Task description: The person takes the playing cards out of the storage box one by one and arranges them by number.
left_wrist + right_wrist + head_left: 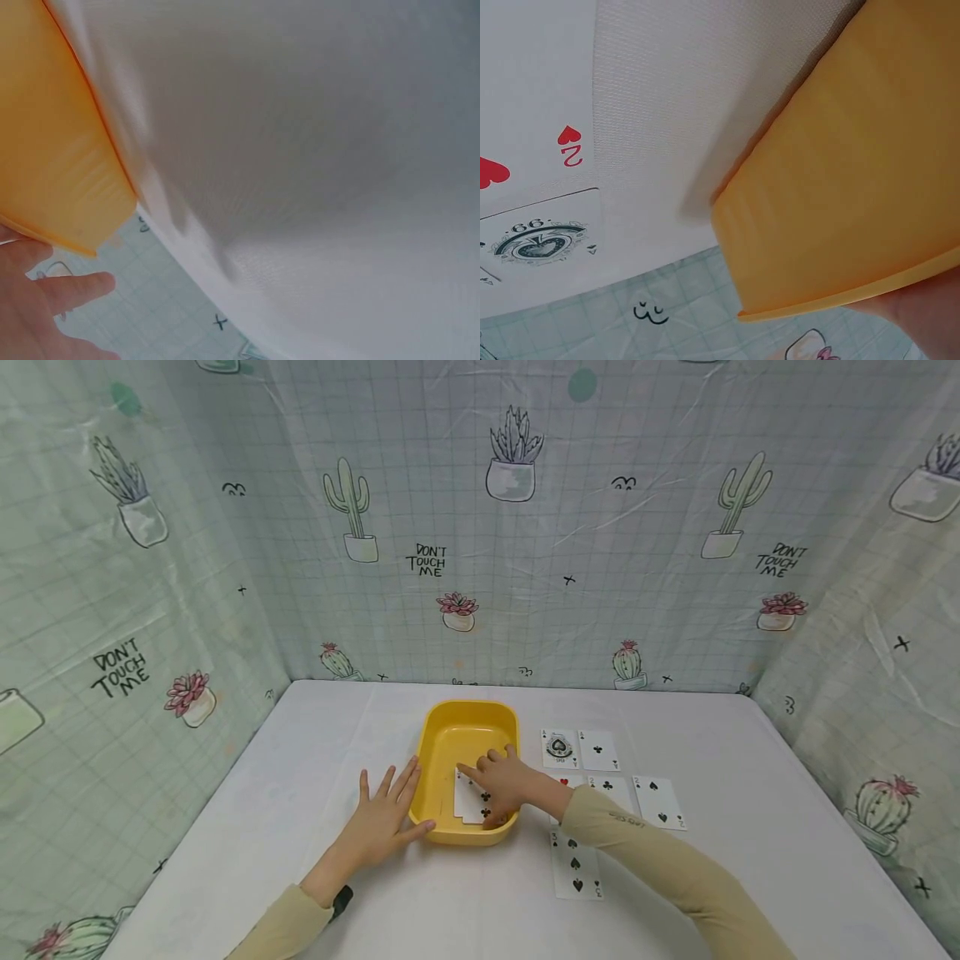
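So the cards point(467, 802) sit in the near half of the yellow tub point(450, 735), face up in a small stack with black clubs showing. I'd call them very light, thin and springy, probably a bit slick, so they'd slide over each other easily and crease if you squeeze the middle. Best grip is likely a long edge or a corner, nudged up off the floor first.

Right hand point(506, 783) is down over them, index finger stretched out and the others bent; can't tell if it has actually pinched one. Left hand point(381, 822) has its fingers spread wide against the tub's left side, not wrapped round anything.

Tub looks like smooth, stiffish plastic: rounded corners, a lip round the top, faint ribbing on the wall. The table point(300, 827) has a white, finely woven-looking cover, with more flat, glossy-looking cards point(576, 867) lying to the right
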`<action>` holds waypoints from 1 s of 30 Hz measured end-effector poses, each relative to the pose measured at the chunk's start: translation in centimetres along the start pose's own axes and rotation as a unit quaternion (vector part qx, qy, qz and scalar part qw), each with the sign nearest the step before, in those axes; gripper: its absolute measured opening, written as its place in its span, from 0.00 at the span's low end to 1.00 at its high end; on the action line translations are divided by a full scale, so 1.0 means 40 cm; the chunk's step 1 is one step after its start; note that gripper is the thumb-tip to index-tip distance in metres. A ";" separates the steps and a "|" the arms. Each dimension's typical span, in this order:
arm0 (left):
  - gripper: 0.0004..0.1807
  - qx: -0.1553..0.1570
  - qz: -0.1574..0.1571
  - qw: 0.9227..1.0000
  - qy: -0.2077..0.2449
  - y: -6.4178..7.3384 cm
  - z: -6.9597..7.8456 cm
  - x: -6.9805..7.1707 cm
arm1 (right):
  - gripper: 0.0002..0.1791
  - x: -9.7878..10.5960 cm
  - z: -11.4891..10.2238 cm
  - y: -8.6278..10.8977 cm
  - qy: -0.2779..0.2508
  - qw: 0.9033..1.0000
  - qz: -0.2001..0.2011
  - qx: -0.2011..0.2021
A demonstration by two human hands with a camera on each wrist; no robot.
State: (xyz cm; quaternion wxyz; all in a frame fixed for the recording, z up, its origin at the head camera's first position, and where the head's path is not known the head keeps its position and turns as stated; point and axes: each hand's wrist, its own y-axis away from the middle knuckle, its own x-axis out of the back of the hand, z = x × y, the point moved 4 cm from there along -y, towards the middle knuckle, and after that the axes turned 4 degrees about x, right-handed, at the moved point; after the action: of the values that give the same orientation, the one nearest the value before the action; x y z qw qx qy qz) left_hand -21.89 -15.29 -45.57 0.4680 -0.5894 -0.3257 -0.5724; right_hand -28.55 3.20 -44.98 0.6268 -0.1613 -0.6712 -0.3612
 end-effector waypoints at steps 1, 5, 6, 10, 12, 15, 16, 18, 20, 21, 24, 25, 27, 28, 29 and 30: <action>0.47 0.000 0.000 1.000 0.000 0.000 0.001 0.001 | 0.54 -0.001 0.001 0.000 -0.001 1.000 0.000 -0.001; 0.47 -0.003 0.005 1.000 0.000 0.000 0.002 0.004 | 0.54 -0.003 0.003 0.000 -0.004 1.000 -0.002 -0.003; 0.47 -0.003 0.006 1.000 0.001 -0.001 0.003 0.005 | 0.54 -0.003 0.004 0.001 -0.003 1.000 -0.002 -0.004; 0.47 -0.006 0.010 1.000 -0.002 -0.002 0.004 0.007 | 0.54 -0.001 0.004 0.002 -0.012 1.000 -0.001 -0.005; 0.47 -0.006 0.008 1.000 -0.002 -0.003 0.004 0.008 | 0.54 0.001 0.004 0.003 -0.019 1.000 0.004 -0.005; 0.47 -0.010 0.008 1.000 -0.001 -0.003 0.004 0.010 | 0.54 0.005 0.006 0.003 -0.029 0.999 0.016 -0.004; 0.47 -0.014 0.011 1.000 0.000 -0.003 0.005 0.012 | 0.54 0.006 0.007 0.004 -0.030 0.999 0.022 -0.003; 0.46 -0.022 0.017 1.000 0.004 -0.003 0.008 0.014 | 0.54 0.008 0.009 0.004 -0.029 0.999 0.031 -0.002; 0.45 -0.034 0.023 0.999 0.010 -0.004 0.013 0.016 | 0.54 0.010 0.012 0.004 -0.029 0.999 0.038 -0.003; 0.45 -0.040 0.024 0.999 0.014 -0.004 0.016 0.016 | 0.54 0.010 0.013 0.005 -0.028 0.999 0.041 -0.002; 0.44 -0.051 0.018 0.998 0.024 -0.005 0.027 0.014 | 0.54 0.012 0.016 0.007 -0.029 0.998 0.051 0.000; 0.44 -0.053 0.014 0.998 0.024 -0.005 0.031 0.012 | 0.54 0.013 0.016 0.008 -0.029 0.998 0.055 0.002; 0.43 -0.054 0.009 0.998 0.021 -0.006 0.038 0.008 | 0.54 0.019 0.015 0.013 -0.028 0.997 0.067 0.009; 0.44 -0.055 0.008 0.998 0.016 -0.006 0.040 0.006 | 0.54 0.022 0.015 0.015 -0.025 0.997 0.074 0.012; 0.44 -0.054 0.007 0.998 0.012 -0.006 0.042 0.005 | 0.54 0.025 0.015 0.017 -0.022 0.996 0.081 0.015; 0.44 -0.054 0.008 0.998 0.006 -0.007 0.044 0.004 | 0.54 0.029 0.015 0.019 -0.018 0.996 0.089 0.018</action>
State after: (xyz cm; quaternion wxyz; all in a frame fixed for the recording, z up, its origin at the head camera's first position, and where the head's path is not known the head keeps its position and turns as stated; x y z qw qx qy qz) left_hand -21.47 -13.58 -45.22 0.4418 -0.6130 -0.2863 -0.5891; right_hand -28.66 3.88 -43.61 0.6467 -0.2156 -0.6721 -0.2890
